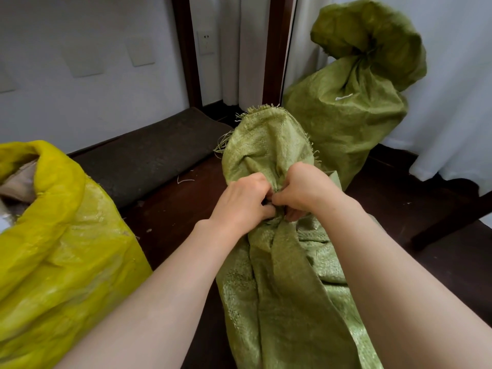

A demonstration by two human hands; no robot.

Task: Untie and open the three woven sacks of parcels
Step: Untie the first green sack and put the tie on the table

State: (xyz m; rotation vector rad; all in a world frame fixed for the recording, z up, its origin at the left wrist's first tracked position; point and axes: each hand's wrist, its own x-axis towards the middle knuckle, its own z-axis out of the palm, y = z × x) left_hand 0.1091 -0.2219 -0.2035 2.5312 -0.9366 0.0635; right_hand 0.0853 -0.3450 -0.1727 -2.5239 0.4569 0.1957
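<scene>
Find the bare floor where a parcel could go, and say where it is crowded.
Bare floor lies between the yellow sack and near green sack, before the mat, and right of it toward the curtain. Crowded: that sack's neck, gripped by left hand and right hand, with the far sack close behind.

A dark grey mat (149, 153) is laid on the dark wooden floor (181, 209) along the white wall (80, 107). A socket (205, 42) is mounted beside white curtains (452, 102).

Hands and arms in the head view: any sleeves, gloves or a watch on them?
None visible. The left hand and right hand are gloveless, the left forearm and right forearm uncovered to the frame's edge, wrists without watch or bracelet. Rings cannot be checked.
</scene>
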